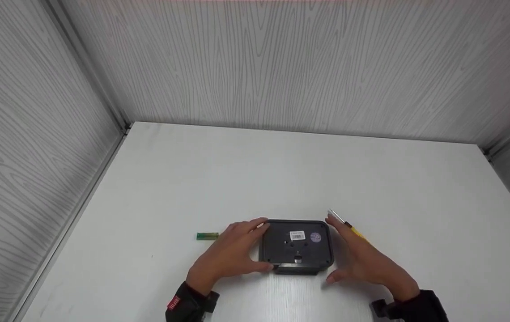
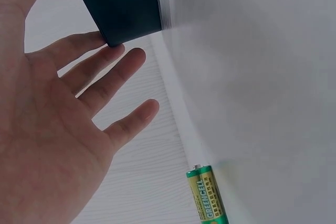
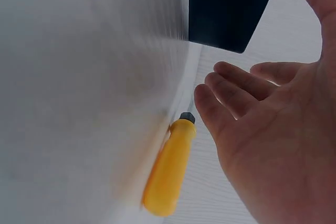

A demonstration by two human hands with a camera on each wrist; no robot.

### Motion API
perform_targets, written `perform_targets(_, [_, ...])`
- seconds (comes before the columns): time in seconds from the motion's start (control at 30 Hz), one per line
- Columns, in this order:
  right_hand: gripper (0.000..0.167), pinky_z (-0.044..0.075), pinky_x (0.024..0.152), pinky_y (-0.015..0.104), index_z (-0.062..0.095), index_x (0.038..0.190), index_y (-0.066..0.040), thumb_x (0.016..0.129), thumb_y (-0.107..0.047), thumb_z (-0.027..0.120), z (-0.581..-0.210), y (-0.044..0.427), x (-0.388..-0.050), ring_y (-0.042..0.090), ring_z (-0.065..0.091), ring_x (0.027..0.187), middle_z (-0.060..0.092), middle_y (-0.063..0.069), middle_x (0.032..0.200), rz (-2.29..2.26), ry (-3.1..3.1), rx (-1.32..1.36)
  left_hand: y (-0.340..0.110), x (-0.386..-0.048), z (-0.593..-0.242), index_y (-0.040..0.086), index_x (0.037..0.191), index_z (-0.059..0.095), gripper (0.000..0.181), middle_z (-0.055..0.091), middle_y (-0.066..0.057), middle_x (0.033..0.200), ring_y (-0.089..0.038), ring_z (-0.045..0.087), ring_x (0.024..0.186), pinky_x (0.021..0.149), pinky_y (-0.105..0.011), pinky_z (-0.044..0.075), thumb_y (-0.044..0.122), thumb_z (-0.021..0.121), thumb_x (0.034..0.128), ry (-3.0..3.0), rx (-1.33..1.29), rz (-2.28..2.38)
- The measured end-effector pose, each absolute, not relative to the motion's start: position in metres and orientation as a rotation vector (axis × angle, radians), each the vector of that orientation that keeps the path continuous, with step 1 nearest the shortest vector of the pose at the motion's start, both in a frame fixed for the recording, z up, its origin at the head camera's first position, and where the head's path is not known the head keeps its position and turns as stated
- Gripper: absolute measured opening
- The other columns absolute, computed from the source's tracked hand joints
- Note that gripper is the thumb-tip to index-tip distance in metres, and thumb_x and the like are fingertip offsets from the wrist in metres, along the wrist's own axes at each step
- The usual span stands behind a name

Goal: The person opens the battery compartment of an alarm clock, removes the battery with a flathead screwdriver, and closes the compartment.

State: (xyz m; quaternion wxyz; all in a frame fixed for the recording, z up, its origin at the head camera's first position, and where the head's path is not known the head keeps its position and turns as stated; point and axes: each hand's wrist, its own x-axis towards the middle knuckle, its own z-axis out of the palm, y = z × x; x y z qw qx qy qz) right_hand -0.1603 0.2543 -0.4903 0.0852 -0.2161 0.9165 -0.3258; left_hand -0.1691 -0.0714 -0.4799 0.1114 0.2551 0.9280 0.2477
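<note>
A black rectangular device (image 1: 299, 248) lies on the white table, its face with a white barcode label and a round purple sticker turned up. My left hand (image 1: 232, 250) spans its left side; in the left wrist view, fingertips touch a corner of the dark device (image 2: 123, 6), the other fingers spread. On the other side my right hand (image 1: 362, 259) is held apart from the device, fingers extended and nothing in the palm. Under and beyond that hand lies a screwdriver with a yellow handle (image 3: 170, 171), partly hidden in the head view.
A green and gold battery (image 2: 209, 198) lies left of the left hand, partly covered by it in the head view. Wood-grain panels (image 1: 255, 67) stand along the back and both sides of the table (image 1: 282, 170).
</note>
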Motion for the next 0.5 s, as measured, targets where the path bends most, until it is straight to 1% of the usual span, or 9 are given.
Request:
perform_targets(0.07, [0.137,0.03,0.118,0.038,0.011,0.157,-0.025,0.049,-0.054,0.09,-0.4905,0.2531,-0.1604,0.026,0.029,0.147,0.031,0.007,0.159,-0.972,2.736,-0.665,-0.0703,-0.17,-0.4801,0.015,0.148,0.042,0.088,0.038,0.002,0.156,-0.022,0.039,0.141,0.118,-0.043,0.032,0.056,0.073,0.0771,2.719,0.749,0.726])
perform_targets(0.13, [0.136,0.026,0.118,0.028,0.014,0.157,-0.021,0.05,-0.052,0.091,-0.4909,0.2521,-0.1612,0.026,0.029,0.147,0.032,0.006,0.159,-0.972,2.732,-0.674,-0.0694,-0.1707,-0.48,0.015,0.149,0.041,0.088,0.037,0.002,0.156,-0.022,0.039,0.141,0.118,-0.044,0.031,0.056,0.073,0.0772,2.712,0.747,0.718])
perform_targets(0.2, [0.132,0.026,0.118,0.025,0.015,0.157,-0.017,0.054,-0.048,0.092,-0.4908,0.2511,-0.1622,0.026,0.03,0.147,0.034,0.005,0.158,-0.972,2.718,-0.683,-0.069,-0.1709,-0.4799,0.016,0.149,0.04,0.088,0.037,0.002,0.156,-0.022,0.039,0.141,0.118,-0.044,0.031,0.056,0.073,0.0771,2.701,0.73,0.713])
perform_targets(0.23, [0.131,0.026,0.118,0.025,0.015,0.157,-0.016,0.055,-0.046,0.092,-0.4907,0.2505,-0.1631,0.025,0.031,0.147,0.035,0.005,0.157,-0.969,2.71,-0.677,-0.0689,-0.171,-0.48,0.017,0.149,0.04,0.088,0.037,0.003,0.156,-0.022,0.04,0.14,0.118,-0.045,0.032,0.056,0.073,0.0771,2.698,0.722,0.712])
perform_targets(0.27, [0.129,0.028,0.119,0.029,0.015,0.157,-0.016,0.057,-0.043,0.092,-0.4903,0.2498,-0.1637,0.025,0.032,0.146,0.037,0.004,0.156,-0.965,2.707,-0.674,-0.0688,-0.171,-0.4798,0.018,0.149,0.04,0.088,0.037,0.003,0.156,-0.022,0.04,0.14,0.118,-0.045,0.032,0.056,0.072,0.0772,2.695,0.714,0.709])
perform_targets(0.37, [0.126,0.034,0.116,0.045,0.016,0.157,-0.016,0.059,-0.035,0.093,-0.4892,0.2484,-0.1651,0.025,0.036,0.144,0.04,0.005,0.154,-0.961,2.702,-0.665,-0.0685,-0.171,-0.4791,0.019,0.15,0.039,0.087,0.038,0.003,0.155,-0.022,0.041,0.139,0.118,-0.046,0.033,0.055,0.072,0.0774,2.691,0.71,0.714])
perform_targets(0.4, [0.126,0.034,0.115,0.049,0.016,0.157,-0.016,0.059,-0.034,0.093,-0.4888,0.248,-0.1653,0.025,0.037,0.144,0.041,0.004,0.154,-0.957,2.701,-0.66,-0.0685,-0.1709,-0.4789,0.019,0.15,0.039,0.087,0.038,0.003,0.155,-0.022,0.042,0.139,0.117,-0.046,0.033,0.055,0.072,0.0775,2.693,0.715,0.718])
perform_targets(0.47, [0.126,0.035,0.114,0.051,0.016,0.157,-0.016,0.059,-0.032,0.093,-0.4883,0.2478,-0.1652,0.024,0.037,0.143,0.041,0.004,0.154,-0.951,2.704,-0.657,-0.0684,-0.1707,-0.4782,0.018,0.15,0.037,0.089,0.039,0.002,0.155,-0.023,0.043,0.139,0.117,-0.047,0.033,0.054,0.073,0.0772,2.701,0.725,0.728])
perform_targets(0.5, [0.126,0.035,0.114,0.051,0.016,0.157,-0.017,0.059,-0.032,0.093,-0.4882,0.248,-0.165,0.023,0.037,0.144,0.04,0.003,0.154,-0.948,2.705,-0.655,-0.0681,-0.1705,-0.478,0.018,0.151,0.036,0.09,0.039,0.001,0.155,-0.023,0.043,0.138,0.117,-0.047,0.034,0.054,0.073,0.0771,2.702,0.728,0.733])
